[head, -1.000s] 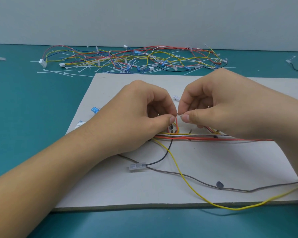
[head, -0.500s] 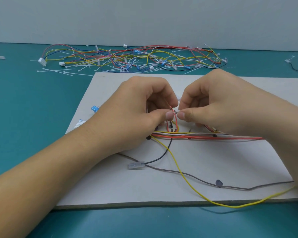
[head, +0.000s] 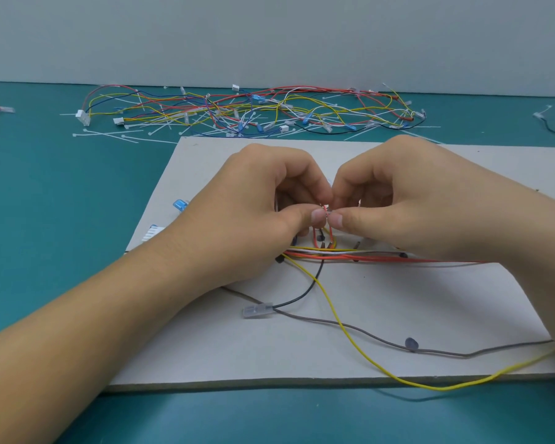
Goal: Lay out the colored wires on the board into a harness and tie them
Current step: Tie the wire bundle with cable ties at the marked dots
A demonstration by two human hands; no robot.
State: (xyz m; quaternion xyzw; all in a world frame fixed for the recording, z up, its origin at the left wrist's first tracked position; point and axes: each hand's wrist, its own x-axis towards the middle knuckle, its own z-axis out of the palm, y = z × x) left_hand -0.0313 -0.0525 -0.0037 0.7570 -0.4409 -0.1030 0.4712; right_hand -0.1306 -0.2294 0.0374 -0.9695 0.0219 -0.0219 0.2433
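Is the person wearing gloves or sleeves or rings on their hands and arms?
No. The left hand and right hand wear no gloves or rings. The forearms show no sleeve, watch or bracelet. The thumbnails are short and unpainted.

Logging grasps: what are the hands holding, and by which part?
Left hand and right hand both pinch the red wire loop at its top, between thumb and forefinger, above the board. Anything else pinched cannot be told.
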